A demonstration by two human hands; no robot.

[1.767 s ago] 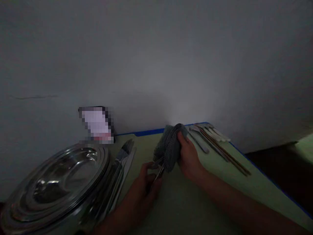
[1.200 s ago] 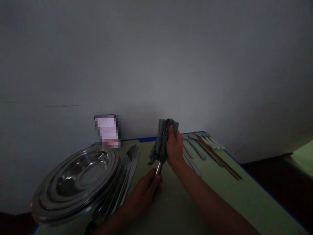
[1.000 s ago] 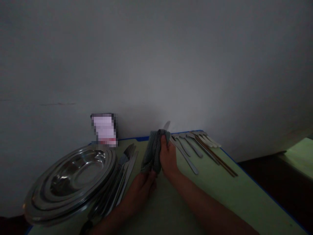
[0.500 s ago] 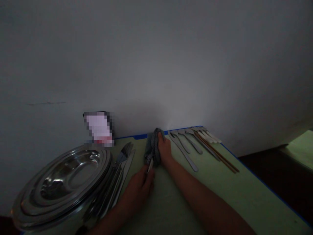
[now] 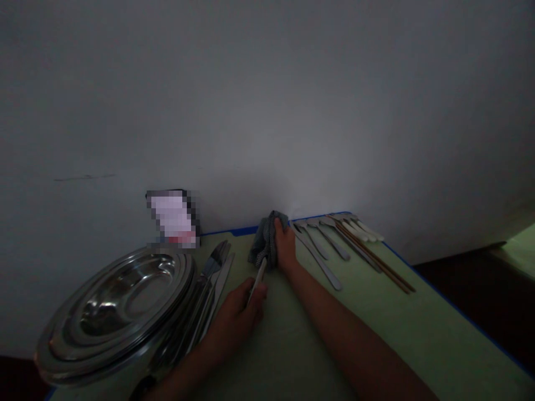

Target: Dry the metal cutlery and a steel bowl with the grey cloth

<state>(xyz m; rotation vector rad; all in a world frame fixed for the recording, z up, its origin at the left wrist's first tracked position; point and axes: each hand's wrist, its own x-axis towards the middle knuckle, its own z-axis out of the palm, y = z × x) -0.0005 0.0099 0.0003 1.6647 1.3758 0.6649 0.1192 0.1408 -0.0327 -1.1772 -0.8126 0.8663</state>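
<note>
My left hand point(image 5: 244, 303) is closed around the flat metal handle point(image 5: 259, 273) of a piece of cutlery, which slants up and away. The cutlery's far end is wrapped in a grey-blue checked cloth point(image 5: 264, 242), so its kind is hidden. My right hand point(image 5: 286, 245) grips the cloth from the right, thumb on top. Close to the left hand lies a bunch of metal cutlery point(image 5: 211, 284), with a table knife point(image 5: 221, 284) along its right side. Right of the right hand, a table knife point(image 5: 320, 259) and several spoons point(image 5: 332, 242) lie spread in a row.
Shiny metal plates point(image 5: 62, 345) are stacked at the left of the green table point(image 5: 288, 345). A blurred-out phone-like device point(image 5: 173, 217) leans on the wall point(image 5: 267, 111). Brown chopsticks point(image 5: 376, 259) and white-handled cutlery point(image 5: 368, 228) lie near the blue right edge.
The cloth and my right hand have moved up the cutlery, away from my left hand, so more of the handle shows. The whole view has shifted slightly.
</note>
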